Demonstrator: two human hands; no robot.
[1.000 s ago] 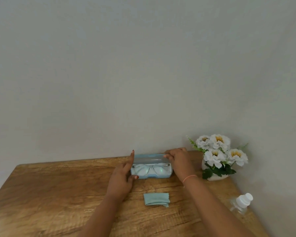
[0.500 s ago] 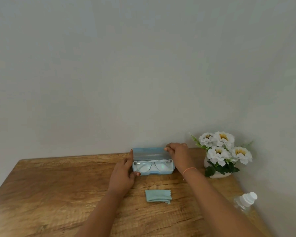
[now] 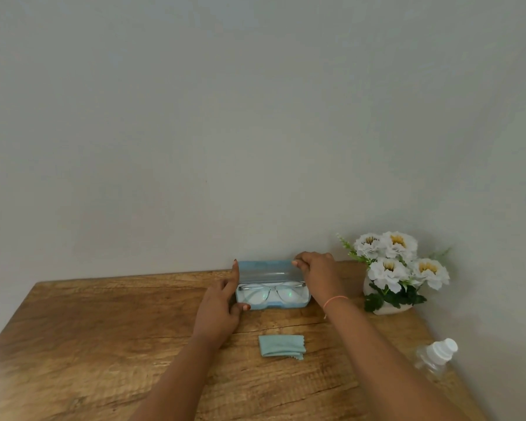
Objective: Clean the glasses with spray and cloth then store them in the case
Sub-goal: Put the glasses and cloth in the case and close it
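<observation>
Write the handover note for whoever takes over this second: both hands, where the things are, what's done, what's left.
Left hand: braces the case at its left end, forefinger up along the lid's edge, thumb on the base's front corner.
Right hand: grips the lid's top right corner.
Glasses: folded, lying in the open case at the back of the table.
Cloth: folded, in front of the case, in neither hand.
Spray bottle: at the table's right edge, white cap on.
Done: glasses are in the case; this view cannot confirm the cleaning.
Left: probably only shutting the lid.
</observation>
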